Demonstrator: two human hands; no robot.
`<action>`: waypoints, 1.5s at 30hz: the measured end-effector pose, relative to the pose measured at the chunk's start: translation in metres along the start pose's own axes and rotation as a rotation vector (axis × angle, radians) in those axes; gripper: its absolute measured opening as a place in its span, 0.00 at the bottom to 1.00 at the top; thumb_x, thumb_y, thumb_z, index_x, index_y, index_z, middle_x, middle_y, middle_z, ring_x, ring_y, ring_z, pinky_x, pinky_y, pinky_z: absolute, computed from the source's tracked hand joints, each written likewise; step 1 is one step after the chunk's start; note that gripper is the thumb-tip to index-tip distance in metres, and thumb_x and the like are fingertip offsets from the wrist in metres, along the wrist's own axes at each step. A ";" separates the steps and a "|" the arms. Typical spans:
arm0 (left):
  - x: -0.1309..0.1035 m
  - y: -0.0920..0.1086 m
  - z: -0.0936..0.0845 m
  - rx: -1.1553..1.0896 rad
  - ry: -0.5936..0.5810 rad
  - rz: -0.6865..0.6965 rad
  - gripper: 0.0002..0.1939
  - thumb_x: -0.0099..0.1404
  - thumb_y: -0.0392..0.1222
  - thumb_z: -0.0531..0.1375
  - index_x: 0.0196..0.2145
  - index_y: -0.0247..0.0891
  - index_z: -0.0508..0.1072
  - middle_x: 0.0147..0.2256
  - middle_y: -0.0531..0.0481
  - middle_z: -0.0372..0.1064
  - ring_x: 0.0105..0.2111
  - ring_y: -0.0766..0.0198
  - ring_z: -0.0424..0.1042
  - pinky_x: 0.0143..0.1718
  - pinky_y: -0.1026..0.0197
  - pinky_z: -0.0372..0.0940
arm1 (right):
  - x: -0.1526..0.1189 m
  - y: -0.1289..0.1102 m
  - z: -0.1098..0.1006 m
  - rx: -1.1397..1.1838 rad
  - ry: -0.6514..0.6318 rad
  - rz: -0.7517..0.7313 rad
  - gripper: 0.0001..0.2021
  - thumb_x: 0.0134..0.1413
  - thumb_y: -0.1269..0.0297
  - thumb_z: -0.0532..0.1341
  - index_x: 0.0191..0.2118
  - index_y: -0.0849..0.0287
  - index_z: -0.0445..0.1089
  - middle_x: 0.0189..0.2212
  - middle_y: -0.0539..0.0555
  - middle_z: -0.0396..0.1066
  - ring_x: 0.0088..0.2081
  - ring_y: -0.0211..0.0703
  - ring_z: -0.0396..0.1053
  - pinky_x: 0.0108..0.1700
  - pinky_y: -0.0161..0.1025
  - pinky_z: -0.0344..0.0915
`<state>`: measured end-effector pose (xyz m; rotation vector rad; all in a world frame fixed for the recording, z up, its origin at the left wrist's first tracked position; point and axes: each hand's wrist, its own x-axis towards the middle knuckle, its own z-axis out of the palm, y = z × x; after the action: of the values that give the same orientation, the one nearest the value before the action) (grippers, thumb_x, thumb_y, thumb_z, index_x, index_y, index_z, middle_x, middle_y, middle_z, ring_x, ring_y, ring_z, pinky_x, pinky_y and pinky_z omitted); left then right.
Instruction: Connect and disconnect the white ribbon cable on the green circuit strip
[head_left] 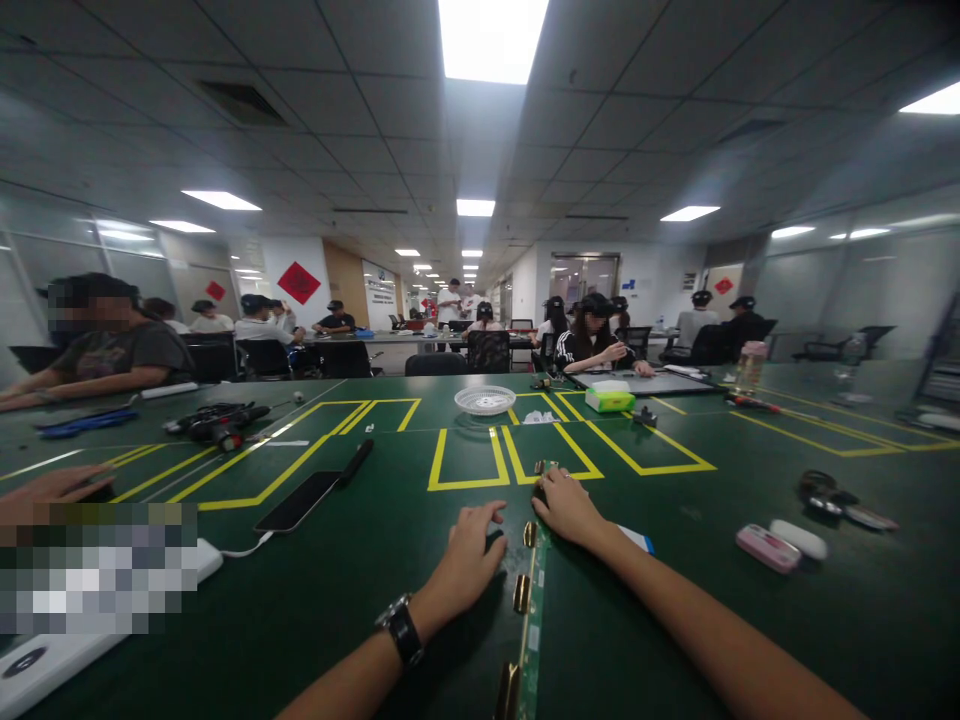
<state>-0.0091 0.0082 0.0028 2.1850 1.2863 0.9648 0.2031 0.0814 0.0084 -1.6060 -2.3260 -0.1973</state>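
Note:
A long, narrow green circuit strip lies on the dark green table, running away from the near edge. Copper-coloured tabs stick out along its left side. My right hand rests over the strip's far end, its fingers bent around it and partly hiding it. Left of the strip is my left hand, with thumb and fingers apart and nothing between them; a watch is on that wrist. A white and blue piece shows beyond my right forearm.
Yellow tape outlines mark the table. A white basket and green tissue pack stand farther back. A phone with a cable lies left; a pink case lies right. Another person's hand is at far left.

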 end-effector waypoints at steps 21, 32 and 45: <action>0.006 -0.006 0.005 -0.236 -0.035 -0.122 0.26 0.63 0.47 0.56 0.57 0.37 0.62 0.47 0.43 0.67 0.49 0.55 0.65 0.53 0.55 0.55 | -0.008 -0.042 -0.017 0.685 0.138 -0.093 0.06 0.52 0.65 0.58 0.32 0.61 0.71 0.22 0.49 0.69 0.25 0.36 0.65 0.29 0.32 0.57; 0.015 -0.010 0.000 -0.859 0.009 -0.291 0.18 0.59 0.48 0.61 0.42 0.34 0.68 0.35 0.46 0.73 0.29 0.64 0.72 0.29 0.64 0.66 | -0.003 0.003 -0.032 0.092 -0.030 -0.042 0.15 0.53 0.69 0.55 0.46 0.62 0.71 0.44 0.62 0.70 0.49 0.51 0.64 0.50 0.42 0.57; 0.014 -0.014 -0.001 -0.980 0.103 -0.342 0.15 0.61 0.45 0.60 0.44 0.35 0.68 0.31 0.50 0.70 0.26 0.67 0.70 0.27 0.65 0.67 | -0.001 0.071 -0.037 0.231 -0.260 -0.026 0.13 0.42 0.65 0.63 0.37 0.64 0.73 0.39 0.59 0.70 0.39 0.46 0.67 0.40 0.35 0.61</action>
<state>-0.0132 0.0272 -0.0013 1.1424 0.8811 1.2174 0.2753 0.0959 0.0390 -1.5646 -2.4513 0.2825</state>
